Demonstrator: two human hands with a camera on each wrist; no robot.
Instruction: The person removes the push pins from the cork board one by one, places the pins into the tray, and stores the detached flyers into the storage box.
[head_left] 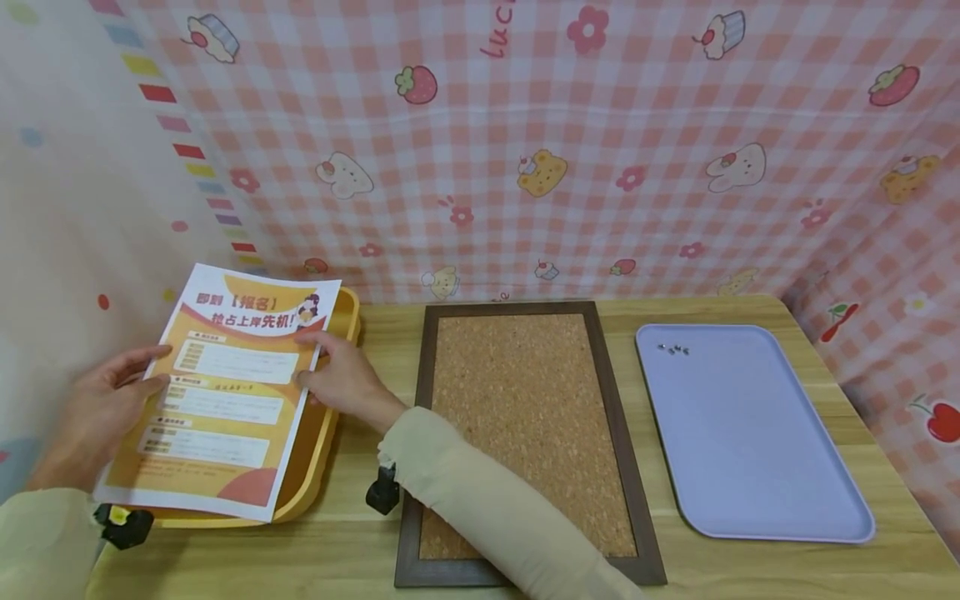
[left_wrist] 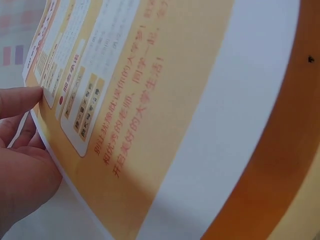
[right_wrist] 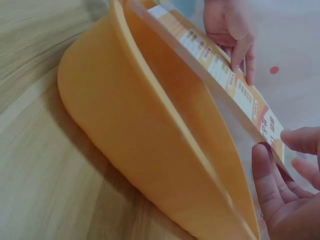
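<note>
A printed orange and white flyer [head_left: 225, 392] is held up between both hands, tilted over a yellow-orange plastic basin [right_wrist: 125, 120] on the left of the table. My left hand [head_left: 105, 408] pinches its left edge near mid-height. At the opposite edge, my right hand [head_left: 348, 379] pinches the paper with thumb and fingers. In the left wrist view, red text lines the lower part of the flyer [left_wrist: 125, 130], and the paper bows slightly. Most of the basin's inside is hidden beneath the sheet in the head view.
A dark-framed cork board [head_left: 525, 417] lies in the middle of the table, with my right forearm [head_left: 495, 508] crossing it. Farther right is a lavender tray [head_left: 750, 442] with several small metallic pieces [head_left: 672, 349] in its upper left. A checkered curtain [head_left: 480, 208] hangs behind the table.
</note>
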